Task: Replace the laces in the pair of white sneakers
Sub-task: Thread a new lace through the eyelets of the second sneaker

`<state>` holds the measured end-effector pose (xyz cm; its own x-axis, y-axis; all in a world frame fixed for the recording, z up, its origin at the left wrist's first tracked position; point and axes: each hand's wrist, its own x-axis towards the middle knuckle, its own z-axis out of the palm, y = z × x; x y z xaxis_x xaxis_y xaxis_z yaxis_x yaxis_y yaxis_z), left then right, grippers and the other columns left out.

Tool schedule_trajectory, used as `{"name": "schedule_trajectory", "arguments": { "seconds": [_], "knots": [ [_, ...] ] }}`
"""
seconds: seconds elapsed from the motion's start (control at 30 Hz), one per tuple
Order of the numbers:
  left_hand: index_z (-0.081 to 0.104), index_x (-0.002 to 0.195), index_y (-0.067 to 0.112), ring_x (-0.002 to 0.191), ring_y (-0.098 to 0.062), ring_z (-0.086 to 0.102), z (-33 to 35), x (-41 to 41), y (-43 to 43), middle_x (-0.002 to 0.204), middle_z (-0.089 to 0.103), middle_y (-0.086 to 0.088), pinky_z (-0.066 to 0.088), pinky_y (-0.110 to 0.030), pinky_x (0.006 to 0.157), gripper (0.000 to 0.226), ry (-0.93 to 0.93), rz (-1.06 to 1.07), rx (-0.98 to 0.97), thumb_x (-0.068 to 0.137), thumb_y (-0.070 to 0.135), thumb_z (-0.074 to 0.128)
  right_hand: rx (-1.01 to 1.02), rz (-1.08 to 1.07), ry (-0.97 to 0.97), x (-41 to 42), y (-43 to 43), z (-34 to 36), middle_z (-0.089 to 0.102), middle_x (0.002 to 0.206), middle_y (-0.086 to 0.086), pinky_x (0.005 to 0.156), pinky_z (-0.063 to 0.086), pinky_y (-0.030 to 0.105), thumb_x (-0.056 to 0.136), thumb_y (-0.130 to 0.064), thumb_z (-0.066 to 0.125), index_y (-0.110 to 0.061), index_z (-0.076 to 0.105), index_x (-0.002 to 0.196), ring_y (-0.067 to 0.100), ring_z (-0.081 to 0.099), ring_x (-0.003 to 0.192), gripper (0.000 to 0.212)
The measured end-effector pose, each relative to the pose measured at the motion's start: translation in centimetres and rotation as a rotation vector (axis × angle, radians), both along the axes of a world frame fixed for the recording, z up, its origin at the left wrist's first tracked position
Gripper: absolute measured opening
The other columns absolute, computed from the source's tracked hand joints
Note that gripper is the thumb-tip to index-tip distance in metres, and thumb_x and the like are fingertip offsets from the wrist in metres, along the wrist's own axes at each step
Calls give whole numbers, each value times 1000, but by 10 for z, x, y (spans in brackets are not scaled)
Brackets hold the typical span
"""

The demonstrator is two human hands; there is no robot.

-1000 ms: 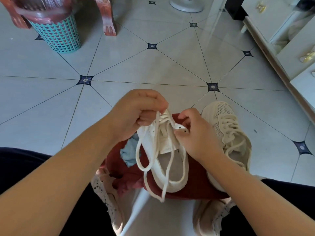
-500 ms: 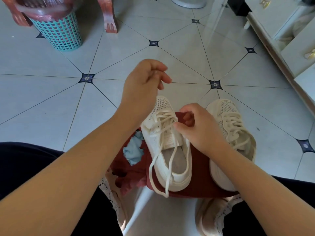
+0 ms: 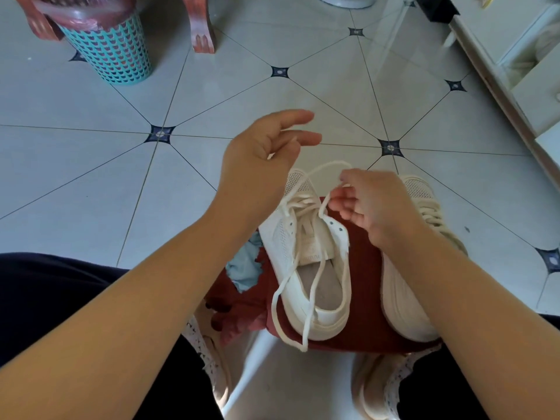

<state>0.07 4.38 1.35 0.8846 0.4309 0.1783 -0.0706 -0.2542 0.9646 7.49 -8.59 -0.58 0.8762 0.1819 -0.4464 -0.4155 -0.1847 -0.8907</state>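
Underfoot, a floor (image 3: pixel 91 183) of pale grey tiles, thin dark joints, small navy diamonds at the crossings. Far left, a teal lattice basket (image 3: pixel 112 53) lined with pink plastic, between reddish stool legs (image 3: pixel 201 31). Along the right edge, a white cabinet (image 3: pixel 500 34). In the middle of the floor, between dark-trousered legs, a dark red cloth (image 3: pixel 366 262) with a scrap of light blue fabric (image 3: pixel 245 268) at its left side.

On the red cloth, the near sneaker (image 3: pixel 288 237), toe pointing away, upper eyelets unthreaded, tongue exposed. Just beside it to the right, the second sneaker (image 3: pixel 421 201), laced, partly hidden behind the right forearm. From the near sneaker's eyelets nearer the toe, a white lace (image 3: pixel 317 283): two loose ends trailing back over the heel onto the cloth, one loop arching above the toe.

Both forearms bare, reaching in from the lower corners. Left hand (image 3: pixel 263 153) up above and beyond the toe, fingers loosely extended and slightly apart; a pale strand between them, too blurred to tell whether pinched or merely draped. Right hand (image 3: pixel 375 207) lower, over the right side of the near sneaker, fingers curled, thumb and forefinger pinching the loop of lace at its right end.
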Motion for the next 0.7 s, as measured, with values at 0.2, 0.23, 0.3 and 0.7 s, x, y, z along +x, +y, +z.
{"name": "schedule_trajectory", "arguments": {
  "seconds": [0.2,0.23,0.3,0.7],
  "knots": [
    [68,82,26,94,8,60,-13,-5,-13,96,68,16,43,-6,84,29,134,-89,-107,87,2,54,-126,70,-341,-7,-6,-6,68,72,-6,78,54,26,82,-9,63,-20,57,98,10,67,74,21],
    [69,80,25,97,6,59,-15,-5,-14,101,67,14,44,-10,87,28,142,-94,-157,86,2,55,-171,179,-462,-11,-6,-5,67,76,-10,79,52,22,80,-10,65,-29,56,93,5,66,77,26],
    [71,81,24,106,2,57,-18,-5,-14,112,64,12,45,-13,90,24,159,-109,-248,84,3,59,-158,330,-538,-18,-5,-2,67,88,-13,76,50,15,78,-11,67,-37,56,92,-3,63,82,31],
    [67,96,25,78,-4,61,-24,-5,-10,92,65,4,45,-9,63,20,226,-97,-374,86,9,60,-30,438,-374,-19,-4,-3,66,80,-1,63,44,21,87,-14,58,-21,63,90,3,57,64,9]
  ]
}}
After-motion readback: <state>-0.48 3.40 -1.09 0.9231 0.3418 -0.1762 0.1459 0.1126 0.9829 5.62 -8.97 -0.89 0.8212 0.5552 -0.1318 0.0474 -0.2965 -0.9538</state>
